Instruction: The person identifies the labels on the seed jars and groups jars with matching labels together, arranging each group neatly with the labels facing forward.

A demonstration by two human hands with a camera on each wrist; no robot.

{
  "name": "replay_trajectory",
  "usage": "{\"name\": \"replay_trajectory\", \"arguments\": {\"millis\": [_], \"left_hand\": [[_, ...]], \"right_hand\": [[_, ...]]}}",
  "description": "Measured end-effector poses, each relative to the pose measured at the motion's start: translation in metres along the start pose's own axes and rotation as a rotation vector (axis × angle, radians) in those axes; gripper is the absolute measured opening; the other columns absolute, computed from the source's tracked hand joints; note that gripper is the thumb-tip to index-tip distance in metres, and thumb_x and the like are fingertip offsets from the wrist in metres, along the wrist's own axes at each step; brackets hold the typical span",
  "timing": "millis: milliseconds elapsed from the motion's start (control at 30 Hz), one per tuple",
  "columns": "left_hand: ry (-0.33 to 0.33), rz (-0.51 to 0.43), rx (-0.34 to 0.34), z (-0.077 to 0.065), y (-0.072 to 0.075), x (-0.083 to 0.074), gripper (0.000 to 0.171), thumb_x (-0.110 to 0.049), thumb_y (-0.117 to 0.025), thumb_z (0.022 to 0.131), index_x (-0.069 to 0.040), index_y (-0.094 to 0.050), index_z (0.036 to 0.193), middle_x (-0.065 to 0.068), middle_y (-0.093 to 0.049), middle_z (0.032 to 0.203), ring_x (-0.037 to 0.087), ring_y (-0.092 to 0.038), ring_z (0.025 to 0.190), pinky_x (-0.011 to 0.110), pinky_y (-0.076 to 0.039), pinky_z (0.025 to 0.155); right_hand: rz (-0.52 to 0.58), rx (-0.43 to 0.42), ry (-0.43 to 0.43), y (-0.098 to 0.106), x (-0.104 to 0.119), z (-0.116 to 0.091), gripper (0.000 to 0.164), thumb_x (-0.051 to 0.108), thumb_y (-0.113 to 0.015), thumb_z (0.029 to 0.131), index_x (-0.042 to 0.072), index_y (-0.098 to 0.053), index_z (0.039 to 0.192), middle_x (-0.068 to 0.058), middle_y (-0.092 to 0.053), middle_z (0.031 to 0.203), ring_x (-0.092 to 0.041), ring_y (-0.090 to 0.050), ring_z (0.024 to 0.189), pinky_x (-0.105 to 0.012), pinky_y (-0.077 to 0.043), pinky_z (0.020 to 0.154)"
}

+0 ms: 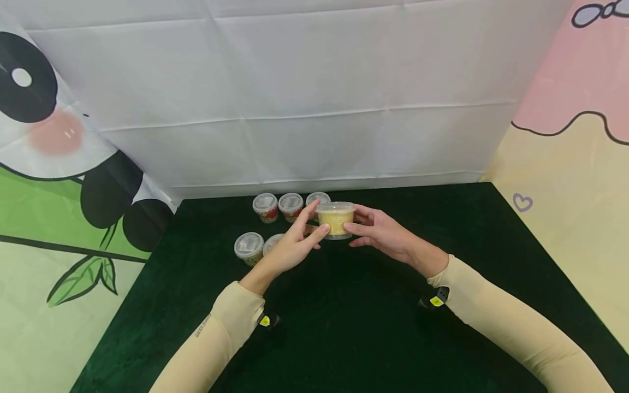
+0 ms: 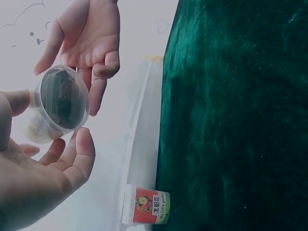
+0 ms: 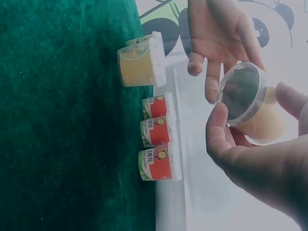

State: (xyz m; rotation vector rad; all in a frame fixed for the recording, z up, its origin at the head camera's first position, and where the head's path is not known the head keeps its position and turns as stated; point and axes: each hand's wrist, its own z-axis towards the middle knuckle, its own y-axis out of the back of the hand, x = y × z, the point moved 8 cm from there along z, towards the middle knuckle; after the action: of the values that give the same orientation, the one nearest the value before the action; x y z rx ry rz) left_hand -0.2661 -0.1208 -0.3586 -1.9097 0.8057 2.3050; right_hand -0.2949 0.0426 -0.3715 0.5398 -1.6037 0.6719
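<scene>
Both hands hold up a clear round plastic tub (image 1: 335, 222) with a lid and a yellow band or filling. My left hand (image 1: 293, 244) grips its left side, thumb on the front. On the right side, my right hand (image 1: 385, 233) grips it the same way. The wrist views show the clear lid of the tub (image 2: 62, 98) (image 3: 255, 108), with fingers and thumbs at its edge and wall. What the tub contains is not plain.
Behind the hands stand three lidded tubs with red labels, including one tub (image 1: 266, 208) at the left of the row. Nearer are a lidded tub (image 1: 249, 248) and another tub (image 1: 272, 243) partly hidden by my left hand. Dark green cloth (image 1: 334, 327) covers the table, before a white curtain (image 1: 304, 147).
</scene>
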Motion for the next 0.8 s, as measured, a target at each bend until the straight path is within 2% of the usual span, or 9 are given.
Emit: {"name": "replay_trajectory", "arguments": {"millis": [200,367,433,567,667,800], "left_hand": [[-0.040,-0.015,-0.003,0.0021,-0.0065,-0.0015,0.068,-0.025,-0.051,0.108,-0.022,-0.010,0.163,0.020,-0.036,0.147,0.034,-0.056,0.123,0.056,-0.054,0.089],[-0.074,0.001,-0.037,0.0029,-0.0083,-0.0031,0.067,-0.027,-0.053,0.107,-0.023,-0.013,0.162,0.017,-0.036,0.146,0.033,-0.056,0.121,0.053,-0.056,0.086],[-0.086,0.021,-0.054,0.0026,-0.0085,-0.0031,0.068,-0.028,-0.053,0.107,-0.023,-0.013,0.161,0.015,-0.037,0.147,0.031,-0.055,0.121,0.049,-0.057,0.085],[-0.104,0.043,-0.076,0.0022,-0.0088,-0.0013,0.069,-0.029,-0.054,0.107,-0.019,-0.013,0.162,0.014,-0.036,0.148,0.030,-0.055,0.120,0.049,-0.057,0.084],[-0.111,0.040,-0.084,0.0014,-0.0077,-0.0020,0.069,-0.027,-0.054,0.107,-0.017,-0.013,0.162,0.015,-0.036,0.147,0.031,-0.055,0.120,0.052,-0.057,0.084],[-0.103,0.030,-0.085,0.0004,-0.0059,-0.0027,0.068,-0.026,-0.053,0.107,-0.020,-0.013,0.161,0.015,-0.036,0.148,0.031,-0.055,0.121,0.055,-0.056,0.085]], "right_hand": [[0.001,0.002,0.011,0.0012,-0.0012,-0.0006,0.066,0.020,-0.057,0.105,0.008,-0.022,0.160,-0.017,-0.039,0.153,-0.034,-0.047,0.132,-0.049,-0.046,0.105],[0.005,-0.010,0.017,0.0021,-0.0011,-0.0011,0.066,0.020,-0.057,0.104,0.008,-0.022,0.159,-0.017,-0.040,0.151,-0.034,-0.048,0.130,-0.047,-0.048,0.103],[0.002,-0.013,0.021,0.0016,-0.0008,-0.0010,0.067,0.020,-0.058,0.104,0.008,-0.022,0.159,-0.018,-0.041,0.150,-0.033,-0.049,0.129,-0.046,-0.048,0.103],[0.007,0.001,0.033,-0.0006,0.0003,-0.0014,0.067,0.021,-0.057,0.105,0.009,-0.021,0.160,-0.017,-0.041,0.151,-0.032,-0.048,0.129,-0.046,-0.048,0.102],[0.021,0.031,0.044,-0.0021,0.0019,-0.0019,0.065,0.022,-0.055,0.106,0.009,-0.021,0.160,-0.016,-0.038,0.153,-0.032,-0.046,0.131,-0.047,-0.047,0.103],[0.034,0.060,0.050,-0.0024,0.0026,-0.0015,0.064,0.021,-0.053,0.107,0.009,-0.020,0.161,-0.016,-0.036,0.155,-0.032,-0.045,0.132,-0.047,-0.047,0.104]]}}
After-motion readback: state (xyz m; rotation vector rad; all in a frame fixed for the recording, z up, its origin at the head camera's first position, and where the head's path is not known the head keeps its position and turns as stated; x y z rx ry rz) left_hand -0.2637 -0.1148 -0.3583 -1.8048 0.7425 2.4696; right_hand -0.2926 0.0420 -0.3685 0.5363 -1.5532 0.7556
